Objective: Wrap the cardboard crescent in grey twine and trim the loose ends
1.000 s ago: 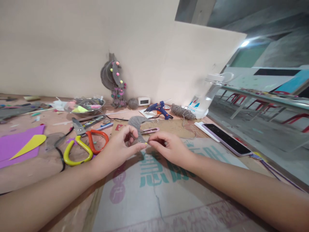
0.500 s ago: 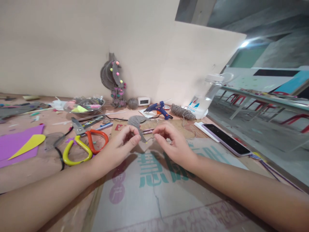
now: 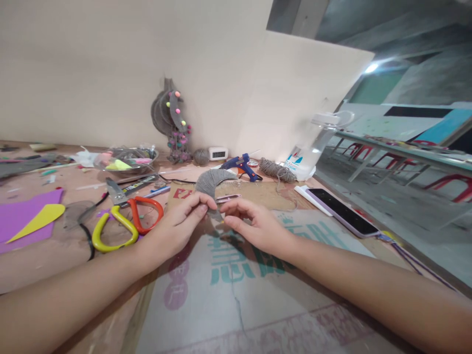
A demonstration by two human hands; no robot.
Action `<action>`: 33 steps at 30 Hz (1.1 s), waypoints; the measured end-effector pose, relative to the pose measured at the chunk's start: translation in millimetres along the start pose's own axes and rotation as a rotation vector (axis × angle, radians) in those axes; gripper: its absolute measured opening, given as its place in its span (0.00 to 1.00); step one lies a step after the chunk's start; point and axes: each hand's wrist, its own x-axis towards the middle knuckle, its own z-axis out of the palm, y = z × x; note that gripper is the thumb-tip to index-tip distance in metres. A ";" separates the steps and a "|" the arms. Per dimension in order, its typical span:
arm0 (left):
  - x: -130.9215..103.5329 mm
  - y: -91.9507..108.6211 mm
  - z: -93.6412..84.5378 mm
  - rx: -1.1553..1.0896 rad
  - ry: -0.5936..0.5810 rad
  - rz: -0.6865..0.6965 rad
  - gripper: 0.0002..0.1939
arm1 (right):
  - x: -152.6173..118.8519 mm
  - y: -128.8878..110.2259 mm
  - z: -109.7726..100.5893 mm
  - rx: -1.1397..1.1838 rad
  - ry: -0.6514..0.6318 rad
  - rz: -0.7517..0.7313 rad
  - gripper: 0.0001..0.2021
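Observation:
A crescent wrapped in grey yarn stands tilted above the board, its lower tip pinched between the thumb and fingers of my left hand. Close by on the right, my right hand has its thumb and fingers drawn together at the tip, on a strand of grey yarn that is mostly hidden by the fingers. A small pink-handled tool lies behind the hands. Below them is a printed cardboard sheet, with a thin dark strand or line running down it.
Left lie yellow-and-red-handled scissors, a utility knife and purple foam sheet. Behind are a bowl of craft bits, a blue glue gun, a yarn skein, a bottle and a decorated grey ornament. A phone lies right.
My right hand has moved left, closer to my left hand and the crescent's tip. More of the crescent now shows above my left hand, its curve opening to the right.

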 end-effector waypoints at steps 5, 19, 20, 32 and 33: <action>-1.7 0.5 3.6 -0.066 -0.057 -0.018 0.04 | 3.4 -4.8 -3.0 -0.119 0.018 0.046 0.07; -0.5 -2.1 7.4 0.050 -0.009 0.092 0.13 | 1.0 -4.9 -2.5 -0.122 0.033 -0.049 0.07; -0.7 -2.1 7.5 0.033 -0.002 0.083 0.13 | 1.0 -4.3 -2.5 -0.124 0.035 -0.046 0.07; -2.0 -2.3 9.3 -0.015 0.023 0.038 0.14 | 0.4 -2.4 -3.9 -0.177 0.071 -0.100 0.07; -2.0 -2.4 9.2 -0.017 0.022 0.037 0.14 | 0.4 -2.2 -4.0 -0.182 0.072 -0.100 0.07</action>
